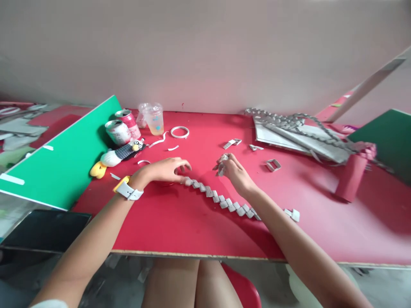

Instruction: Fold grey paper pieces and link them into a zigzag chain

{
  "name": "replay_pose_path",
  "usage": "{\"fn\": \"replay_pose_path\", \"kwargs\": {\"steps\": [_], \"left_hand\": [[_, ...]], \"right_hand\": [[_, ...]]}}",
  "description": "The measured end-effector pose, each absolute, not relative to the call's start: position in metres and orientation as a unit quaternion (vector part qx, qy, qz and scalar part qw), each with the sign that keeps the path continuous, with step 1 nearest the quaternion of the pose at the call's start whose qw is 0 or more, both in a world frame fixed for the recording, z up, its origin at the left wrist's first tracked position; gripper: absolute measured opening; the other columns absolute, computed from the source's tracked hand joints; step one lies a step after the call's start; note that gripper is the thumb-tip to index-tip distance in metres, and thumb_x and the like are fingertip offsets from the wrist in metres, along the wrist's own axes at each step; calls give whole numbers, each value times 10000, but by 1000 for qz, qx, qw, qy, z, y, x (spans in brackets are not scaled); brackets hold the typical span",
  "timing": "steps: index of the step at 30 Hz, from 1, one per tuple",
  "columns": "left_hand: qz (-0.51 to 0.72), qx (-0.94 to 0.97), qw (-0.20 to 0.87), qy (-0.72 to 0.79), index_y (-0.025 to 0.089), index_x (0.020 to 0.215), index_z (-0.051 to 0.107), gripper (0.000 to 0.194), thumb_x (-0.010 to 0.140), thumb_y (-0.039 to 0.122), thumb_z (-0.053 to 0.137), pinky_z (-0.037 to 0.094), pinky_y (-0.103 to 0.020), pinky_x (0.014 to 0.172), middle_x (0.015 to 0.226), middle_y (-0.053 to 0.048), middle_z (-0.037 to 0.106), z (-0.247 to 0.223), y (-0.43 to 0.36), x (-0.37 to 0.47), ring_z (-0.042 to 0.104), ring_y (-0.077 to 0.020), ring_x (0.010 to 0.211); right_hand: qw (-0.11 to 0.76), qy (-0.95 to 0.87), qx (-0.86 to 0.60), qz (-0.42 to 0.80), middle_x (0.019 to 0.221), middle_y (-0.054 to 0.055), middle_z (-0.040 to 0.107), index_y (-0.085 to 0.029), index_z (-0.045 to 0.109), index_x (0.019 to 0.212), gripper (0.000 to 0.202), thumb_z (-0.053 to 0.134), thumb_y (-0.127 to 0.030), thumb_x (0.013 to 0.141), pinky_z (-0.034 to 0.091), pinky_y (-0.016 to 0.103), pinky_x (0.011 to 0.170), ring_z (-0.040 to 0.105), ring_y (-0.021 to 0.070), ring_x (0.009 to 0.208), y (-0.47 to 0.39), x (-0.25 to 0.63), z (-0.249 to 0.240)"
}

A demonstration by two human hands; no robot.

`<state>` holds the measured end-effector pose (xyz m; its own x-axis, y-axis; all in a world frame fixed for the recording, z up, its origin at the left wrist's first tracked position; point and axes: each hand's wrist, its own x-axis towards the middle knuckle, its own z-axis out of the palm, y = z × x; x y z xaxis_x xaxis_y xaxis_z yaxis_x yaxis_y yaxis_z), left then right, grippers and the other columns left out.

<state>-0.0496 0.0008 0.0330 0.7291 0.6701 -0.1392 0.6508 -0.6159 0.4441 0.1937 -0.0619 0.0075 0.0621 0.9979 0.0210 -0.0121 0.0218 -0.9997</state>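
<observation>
A zigzag chain of folded grey-white paper (228, 205) lies across the red table and passes under my right forearm. My left hand (168, 170) is at the chain's left end, fingers apart and curved; its thumb reaches the end link, though I cannot tell whether it presses on it. Above the chain, my right hand (236, 171) is closed around a small whitish piece of folded paper (224, 166), partly covered by the fingers. Past my right forearm, a folded paper piece (293, 214) shows.
Loose folded strips (232, 143) and a square paper link (272, 165) lie beyond my right hand. Cans (117, 132), a plastic cup (155, 119), a tape roll (180, 132) and a plush penguin (117, 156) stand left. A red bottle (351, 177) and braided paper (289, 122) are right.
</observation>
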Motion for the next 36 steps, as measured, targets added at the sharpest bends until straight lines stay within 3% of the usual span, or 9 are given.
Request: {"fn": "replay_pose_path", "kwargs": {"steps": [3, 7, 13, 19, 22, 26, 29, 33, 36], "left_hand": [[-10, 913, 216, 347, 224, 1009, 641, 434, 697, 501, 760, 420, -241, 631, 929, -21, 666, 28, -1, -52, 633, -174, 788], [50, 935, 73, 345, 192, 953, 645, 234, 880, 409, 601, 424, -251, 610, 949, -48, 660, 18, -13, -38, 652, -182, 787], [143, 936, -126, 296, 129, 1078, 615, 299, 959, 74, 346, 528, -233, 623, 965, -90, 672, 6, -36, -17, 696, -152, 763], [313, 905, -256, 130, 105, 1175, 582, 256, 950, 116, 460, 588, -272, 771, 1130, -147, 682, 19, -63, -9, 686, -209, 1018], [345, 916, -166, 124, 115, 1160, 596, 251, 955, 107, 451, 574, -247, 815, 1095, -117, 694, 21, -66, -11, 681, -175, 1012], [344, 925, 69, 149, 177, 1026, 674, 177, 953, 241, 526, 541, -212, 632, 799, -26, 654, 13, -63, -12, 647, -109, 688], [356, 870, 282, 189, 176, 915, 686, 162, 870, 329, 659, 535, -209, 600, 909, -43, 632, 5, -64, -5, 622, -80, 634], [349, 718, 519, 308, 167, 909, 623, 243, 836, 391, 684, 529, -214, 493, 906, -38, 669, -3, -62, 4, 627, -84, 521], [389, 623, 563, 379, 170, 902, 615, 287, 806, 424, 707, 541, -214, 493, 771, 4, 666, -7, -54, 4, 641, -101, 517]], "right_hand": [[505, -545, -509, 434, 551, -59, 461, -199, 586, 822, 262, 563, -459, 828, 400, 241, 548, 455, 99, 530, -59, 184, 9], [539, -486, -514, 458, 531, -70, 391, -162, 663, 813, 349, 675, -503, 745, 279, 224, 459, 344, 69, 470, -52, 173, 14], [580, -402, -558, 437, 546, -52, 470, -168, 652, 728, 363, 727, -521, 697, 270, 228, 409, 331, 65, 439, -57, 167, -5], [604, -407, -581, 364, 615, -41, 537, -177, 657, 836, 251, 662, -417, 762, 396, 238, 472, 451, 90, 490, -57, 170, -18], [621, -419, -575, 330, 684, -34, 567, -193, 627, 939, 179, 603, -299, 796, 482, 252, 544, 557, 104, 560, -55, 172, -14], [659, -409, -538, 331, 746, -49, 580, -225, 503, 887, 174, 635, -264, 781, 564, 294, 656, 653, 114, 647, -56, 174, -11], [668, -407, -520, 342, 743, -56, 598, -233, 436, 847, 245, 667, -276, 777, 579, 319, 693, 676, 124, 662, -58, 174, -8], [643, -430, -513, 372, 721, -54, 616, -231, 442, 827, 237, 673, -237, 776, 520, 257, 543, 609, 92, 526, -64, 174, 0], [620, -460, -525, 359, 657, -56, 595, -214, 540, 854, 139, 664, -225, 790, 456, 230, 482, 543, 70, 465, -67, 175, 7]]}}
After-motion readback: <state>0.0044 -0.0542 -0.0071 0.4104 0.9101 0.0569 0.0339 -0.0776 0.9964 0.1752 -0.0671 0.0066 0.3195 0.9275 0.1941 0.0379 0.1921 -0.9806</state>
